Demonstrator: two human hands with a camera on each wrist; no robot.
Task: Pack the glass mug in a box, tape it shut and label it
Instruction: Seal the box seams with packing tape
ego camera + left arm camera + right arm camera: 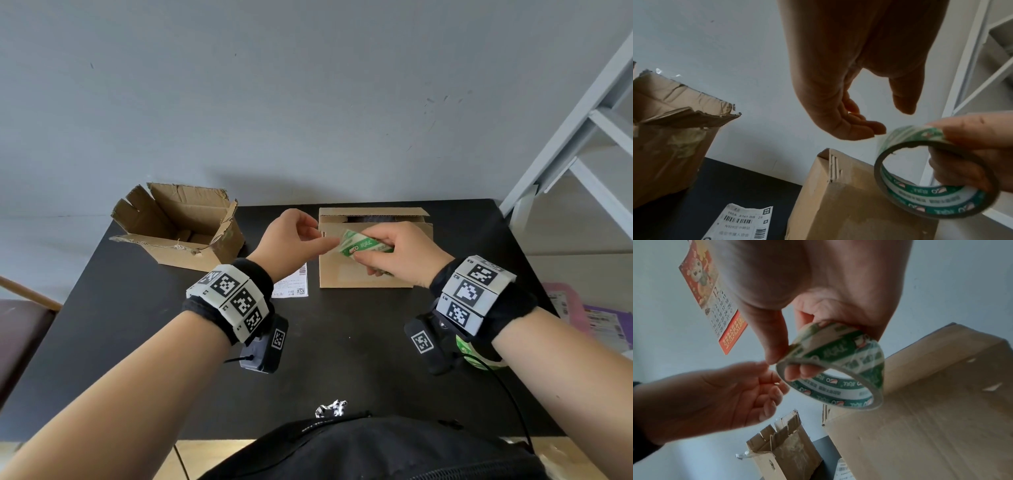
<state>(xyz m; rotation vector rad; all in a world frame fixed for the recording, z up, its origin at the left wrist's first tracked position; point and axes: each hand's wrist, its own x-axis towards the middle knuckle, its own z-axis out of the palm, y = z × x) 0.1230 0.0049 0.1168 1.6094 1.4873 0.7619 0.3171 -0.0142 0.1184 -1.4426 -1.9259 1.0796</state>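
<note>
The brown cardboard box [373, 260] stands at the back middle of the black table [342, 359], its top flaps folded in with a dark gap at the far edge. The mug does not show. My right hand [370, 263] grips a green-and-white tape roll [366, 245] in front of the box, thumb on the outside and fingers through the core [840, 352]. My left hand [318, 236] reaches to the roll's left edge. Its fingers [875, 128] are loosely curled with the thumb apart, holding nothing. A white shipping label [291, 284] lies left of the box.
A torn open carton [178, 226] sits at the back left of the table. A white shelf frame [582, 137] rises at the right, with pink parcels [582, 318] below it. A chair [20, 329] stands at the left. A calendar [713, 301] hangs on the wall.
</note>
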